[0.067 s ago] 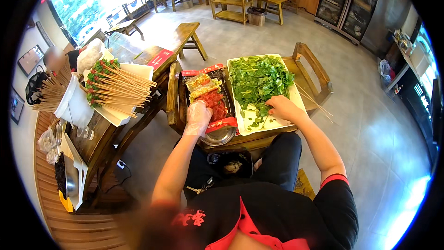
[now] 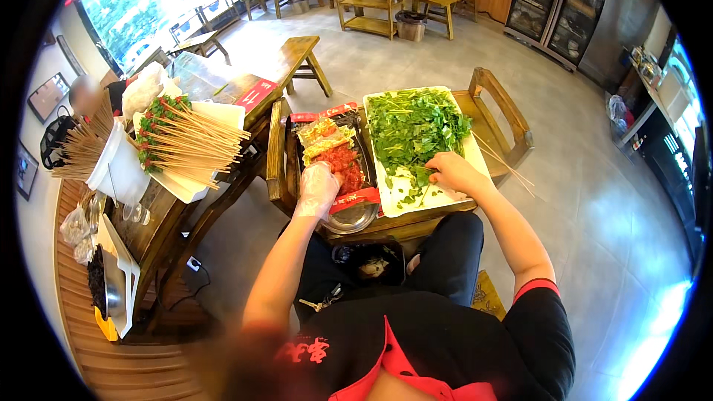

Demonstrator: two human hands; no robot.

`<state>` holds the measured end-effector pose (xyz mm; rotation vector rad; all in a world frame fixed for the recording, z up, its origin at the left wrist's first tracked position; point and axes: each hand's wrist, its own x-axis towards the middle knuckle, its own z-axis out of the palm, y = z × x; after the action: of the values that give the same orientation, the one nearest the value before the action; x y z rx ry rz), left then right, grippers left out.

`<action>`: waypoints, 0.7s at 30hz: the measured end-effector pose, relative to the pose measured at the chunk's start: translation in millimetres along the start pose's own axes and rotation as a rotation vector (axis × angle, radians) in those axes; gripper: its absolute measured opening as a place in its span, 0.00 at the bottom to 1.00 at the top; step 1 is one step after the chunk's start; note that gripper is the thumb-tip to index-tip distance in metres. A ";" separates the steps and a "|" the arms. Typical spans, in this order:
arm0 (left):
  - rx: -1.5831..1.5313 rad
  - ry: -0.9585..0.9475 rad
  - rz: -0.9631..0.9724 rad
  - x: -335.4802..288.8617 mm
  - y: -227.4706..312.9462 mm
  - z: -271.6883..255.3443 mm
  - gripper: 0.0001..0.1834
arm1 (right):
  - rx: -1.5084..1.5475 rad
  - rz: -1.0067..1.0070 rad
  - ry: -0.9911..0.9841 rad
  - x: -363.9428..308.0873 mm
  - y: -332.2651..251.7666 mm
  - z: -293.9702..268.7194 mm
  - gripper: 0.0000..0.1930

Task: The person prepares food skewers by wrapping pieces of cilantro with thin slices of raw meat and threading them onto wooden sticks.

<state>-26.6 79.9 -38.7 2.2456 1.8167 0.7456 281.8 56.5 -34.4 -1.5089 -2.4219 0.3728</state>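
Observation:
My left hand [image 2: 319,184], in a clear plastic glove, rests at the near-left side of a metal tray [image 2: 358,217]. Its fingers are curled against a heap of thin red meat [image 2: 345,165]; whatever lies inside them is hidden. Beyond the meat sits a yellowish, shredded-looking food [image 2: 325,136] in the same tray. On the right, my bare right hand [image 2: 450,172] reaches over a white tray [image 2: 476,156] piled with leafy green cilantro [image 2: 416,125]. The fingers of that hand pinch a cilantro sprig at the pile's near edge.
Both trays stand on a wooden chair [image 2: 512,119]. A few loose skewers [image 2: 505,163] stick out at its right. To the left, a wooden table holds a tray of skewered green-and-red bundles [image 2: 197,137] and a white tub [image 2: 119,167] of skewers. Below sits a dark bin [image 2: 369,261]. A person [image 2: 89,95] is behind.

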 end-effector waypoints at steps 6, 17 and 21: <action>0.156 0.039 0.038 -0.1 11.5 0.9 0.14 | -0.132 -0.032 0.050 -3.1 -6.1 17.4 0.06; -0.055 0.098 -0.085 7.6 -0.3 9.6 0.13 | -0.223 -0.054 0.021 -6.3 -10.2 12.8 0.05; -0.086 0.126 -0.048 10.8 -10.5 12.5 0.11 | -0.118 -0.012 0.184 -5.0 -12.2 21.7 0.05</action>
<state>-28.4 95.1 -50.9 2.1378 1.8480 0.9565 266.1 45.1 -50.8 -1.5034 -2.3432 0.0848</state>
